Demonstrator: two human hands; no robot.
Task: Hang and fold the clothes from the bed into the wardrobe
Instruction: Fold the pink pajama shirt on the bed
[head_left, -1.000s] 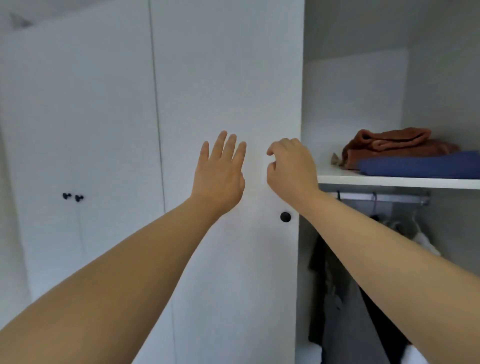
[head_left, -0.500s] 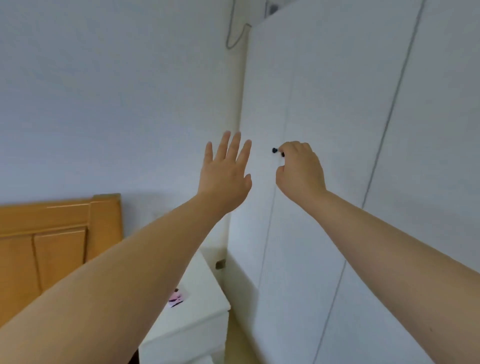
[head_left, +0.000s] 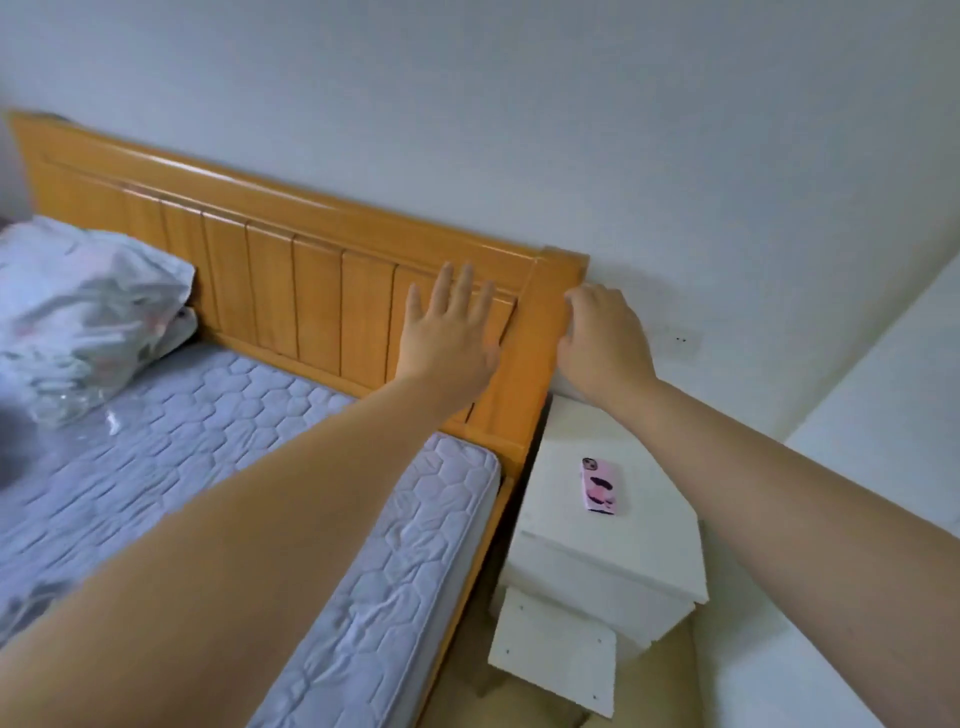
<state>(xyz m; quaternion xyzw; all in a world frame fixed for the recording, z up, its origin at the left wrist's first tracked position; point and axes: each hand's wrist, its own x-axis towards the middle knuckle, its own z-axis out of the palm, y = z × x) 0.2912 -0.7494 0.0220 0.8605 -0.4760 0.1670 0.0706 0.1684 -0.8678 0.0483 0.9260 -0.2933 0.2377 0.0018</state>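
Both my arms reach forward, empty. My left hand (head_left: 451, 332) is spread with straight fingers in front of the wooden headboard (head_left: 291, 270). Just right of the headboard's end post, my right hand (head_left: 602, 338) has its fingers curled downward and holds nothing. The bed's quilted grey mattress (head_left: 260, 431) lies below my left arm. A white crumpled bundle of cloth in clear plastic (head_left: 88, 306) sits at the head of the bed on the left. A dark blurred shape (head_left: 15, 441) shows at the left edge. The wardrobe's white side (head_left: 883, 415) edges in at the right.
A white bedside cabinet (head_left: 623, 551) stands between the bed and the wardrobe, with a pink phone (head_left: 600, 486) lying on top. A wall socket (head_left: 680, 340) sits on the white wall behind my right hand. Tan floor shows below the cabinet.
My view has swung left and down, from the open wardrobe past its closed doors to the bed and bedside cabinet. Both hands kept their poses, left spread, right curled.
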